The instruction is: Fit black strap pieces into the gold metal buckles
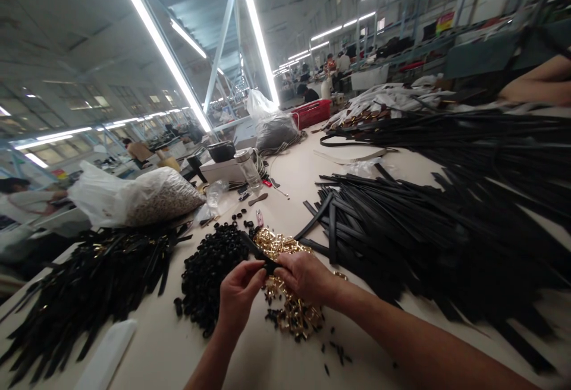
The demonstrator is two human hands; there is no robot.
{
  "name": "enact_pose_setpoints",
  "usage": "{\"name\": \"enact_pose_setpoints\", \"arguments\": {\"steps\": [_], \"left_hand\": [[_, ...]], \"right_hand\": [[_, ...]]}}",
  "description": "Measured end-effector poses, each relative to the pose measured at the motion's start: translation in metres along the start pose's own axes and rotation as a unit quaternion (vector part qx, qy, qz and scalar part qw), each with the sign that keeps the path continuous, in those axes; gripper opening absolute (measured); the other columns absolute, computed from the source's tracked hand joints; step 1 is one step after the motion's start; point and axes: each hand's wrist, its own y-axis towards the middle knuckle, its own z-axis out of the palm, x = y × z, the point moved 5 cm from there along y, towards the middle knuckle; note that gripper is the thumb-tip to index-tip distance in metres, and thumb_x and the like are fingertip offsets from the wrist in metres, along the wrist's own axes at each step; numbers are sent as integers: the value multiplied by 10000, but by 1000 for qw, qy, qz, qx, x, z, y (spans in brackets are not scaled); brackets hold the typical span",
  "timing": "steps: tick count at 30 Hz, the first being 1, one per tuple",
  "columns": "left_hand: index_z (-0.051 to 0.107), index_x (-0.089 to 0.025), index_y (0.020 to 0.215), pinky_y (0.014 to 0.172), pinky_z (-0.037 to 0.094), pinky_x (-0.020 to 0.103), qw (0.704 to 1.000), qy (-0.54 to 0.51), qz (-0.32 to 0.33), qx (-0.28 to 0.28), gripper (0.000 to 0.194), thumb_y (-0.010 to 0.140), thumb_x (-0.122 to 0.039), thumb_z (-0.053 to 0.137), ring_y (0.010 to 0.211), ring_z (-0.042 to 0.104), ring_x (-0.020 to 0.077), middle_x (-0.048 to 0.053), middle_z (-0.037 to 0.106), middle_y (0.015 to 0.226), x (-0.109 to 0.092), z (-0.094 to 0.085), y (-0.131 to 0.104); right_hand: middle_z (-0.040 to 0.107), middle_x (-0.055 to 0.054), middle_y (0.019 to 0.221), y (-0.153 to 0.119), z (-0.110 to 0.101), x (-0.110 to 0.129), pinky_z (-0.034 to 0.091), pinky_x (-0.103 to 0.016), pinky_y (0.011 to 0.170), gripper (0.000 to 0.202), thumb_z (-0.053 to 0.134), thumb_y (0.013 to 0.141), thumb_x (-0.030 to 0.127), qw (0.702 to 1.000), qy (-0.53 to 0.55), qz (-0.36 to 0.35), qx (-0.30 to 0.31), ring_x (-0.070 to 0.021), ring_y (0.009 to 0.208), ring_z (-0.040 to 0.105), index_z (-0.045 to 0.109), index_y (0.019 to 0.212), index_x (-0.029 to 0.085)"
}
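Observation:
Both hands meet over the middle of the worktable, with a short black strap (pixel 253 246) pinched between them. My left hand (pixel 238 292) grips it from the left with thumb and fingertips together. From the right, my right hand (pixel 307 277) closes on the same piece, its fingers partly covering it. What is at the strap's end between the fingertips is too small to make out. Beneath and behind the hands lies a heap of gold metal buckles (pixel 279 241). A mound of small black loops (pixel 207 271) sits beside my left hand.
Long black straps (pixel 379 217) are piled at the right, and more black strips (pixel 98 283) at the left. Behind stand a filled plastic bag (pixel 156 197), a glass jar (pixel 248 169) and a red basket (pixel 312 113). Another person's arm (pixel 542 81) shows at far right.

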Motion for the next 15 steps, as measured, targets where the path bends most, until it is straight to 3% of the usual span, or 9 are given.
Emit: {"name": "enact_pose_setpoints", "arguments": {"steps": [6, 8, 12, 15], "left_hand": [[748, -150, 858, 665, 534, 231, 998, 30, -16, 58, 261, 678, -329, 810, 722, 648, 179, 67, 718, 795, 6, 3, 1], [735, -157, 887, 663, 530, 225, 998, 18, -13, 55, 276, 678, -319, 812, 726, 646, 170, 59, 717, 809, 8, 3, 1], [702, -164, 864, 657, 519, 215, 998, -21, -5, 55, 265, 671, -303, 818, 711, 632, 147, 33, 706, 794, 9, 3, 3], [702, -155, 830, 622, 501, 206, 997, -24, -22, 69, 242, 674, -302, 813, 658, 610, 131, 24, 689, 743, 14, 5, 3]], "right_hand": [[630, -24, 701, 0, 6, 0, 305, -236, 564, 161, 537, 894, 249, 1000, 17, 3, 3, -135, 620, 536, 602, 775, 162], [624, -13, 666, 0, 10, -3, 346, -217, 543, 175, 498, 921, 249, 995, 95, 35, 16, -122, 568, 554, 585, 799, 158], [641, -8, 707, -1, 22, -4, 428, -186, 479, 198, 382, 970, 244, 954, 285, 67, 60, -112, 517, 607, 562, 963, 160], [637, -9, 702, -1, 26, -4, 464, -189, 489, 195, 376, 956, 213, 945, 316, 56, 63, -126, 556, 638, 563, 962, 159]]}}
